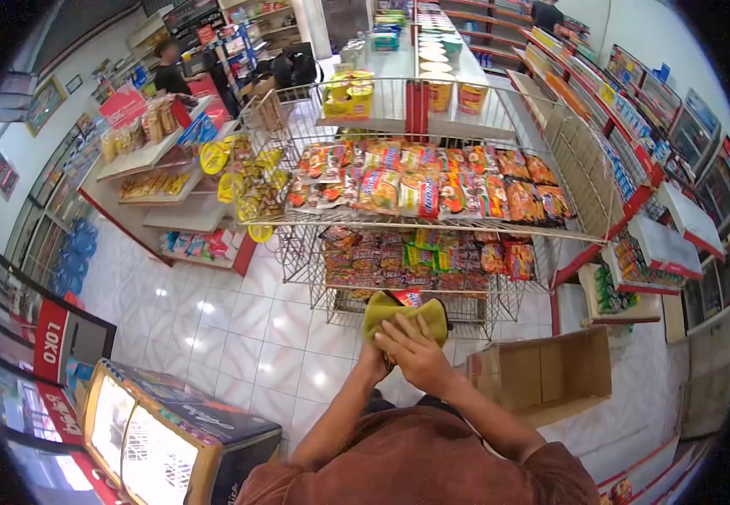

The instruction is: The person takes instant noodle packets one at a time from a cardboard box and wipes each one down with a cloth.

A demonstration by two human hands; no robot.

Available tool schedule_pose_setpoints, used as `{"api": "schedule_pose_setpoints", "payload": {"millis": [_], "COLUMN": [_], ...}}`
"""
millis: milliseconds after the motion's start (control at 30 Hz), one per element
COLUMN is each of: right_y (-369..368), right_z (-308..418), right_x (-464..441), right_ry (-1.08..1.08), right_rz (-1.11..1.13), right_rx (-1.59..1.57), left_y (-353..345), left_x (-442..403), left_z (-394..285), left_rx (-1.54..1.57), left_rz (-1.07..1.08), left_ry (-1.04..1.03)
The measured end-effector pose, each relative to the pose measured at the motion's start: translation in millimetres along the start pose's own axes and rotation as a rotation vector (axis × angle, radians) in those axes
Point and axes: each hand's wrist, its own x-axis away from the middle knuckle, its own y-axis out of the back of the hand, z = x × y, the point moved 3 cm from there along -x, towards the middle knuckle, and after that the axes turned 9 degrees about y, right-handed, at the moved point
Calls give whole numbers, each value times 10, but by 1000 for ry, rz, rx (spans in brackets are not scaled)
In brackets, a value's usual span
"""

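Note:
A yellow-green cloth (pixel 375 318) is spread in front of my body, over what looks like an instant noodle packet (pixel 410 298) whose colourful edge peeks out above it. My right hand (pixel 416 352) presses on the cloth from above, its fingers laid across it. Below and to its left, my left hand (pixel 371 364) grips the packet from underneath, with most of its fingers hidden. Just beyond both hands stands a wire rack (pixel 440 225); its upper tier carries rows of noodle packets (pixel 419 181) and its lower tier more packets (pixel 398 257).
An open cardboard box (pixel 550 374) lies right of me on the tiled floor (pixel 251 349). A lit display case (pixel 150 446) stands at left. Shelves line the right side (pixel 626 160). Yellow packs (pixel 251 181) hang left of the rack. A person (pixel 171 71) is at back left.

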Motion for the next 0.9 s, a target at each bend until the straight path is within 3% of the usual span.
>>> {"api": "schedule_pose_setpoints", "payload": {"millis": [33, 133, 167, 233, 333, 400, 533, 600, 667, 700, 800, 900], "right_y": [-36, -94, -49, 54, 14, 102, -6, -96, -245, -233, -91, -124], "right_z": [24, -51, -85, -328, -677, -768, -447, -74, 265, 351, 601, 388], "right_x": [-24, 33, 28, 75, 389, 522, 406, 134, -33, -105, -416, -459], "right_ry": [7, -232, -234, -700, -798, -1026, -1004, -994, -884, -893, -341, -338], "right_rz": [0, -15, -12, 44, -43, -261, -511, -474, -223, -231, -170, -200], "right_rx": [-3, -535, -534, -511, -375, -356, -298, -389, -472, -467, 19, -84], "left_y": [93, 276, 307, 376, 655, 728, 654, 550, 452, 390, 246, 206], "left_x": [58, 162, 176, 204, 201, 202, 253, 211, 205, 223, 331, 460], "left_z": [-57, -172, -214, -290, -277, -300, -266, -211, -179, -183, -253, -304], "left_rx": [-6, -18, 55, 198, 153, 126, 0, -128, -200, -182, -145, -240], "left_rz": [-9, -21, 0, 41, 37, 43, 35, 104, 145, 151, 167, 34], "left_ry": [-14, -31, -45, -69, -75, -80, -42, 44, 96, 69, 16, 43]}}
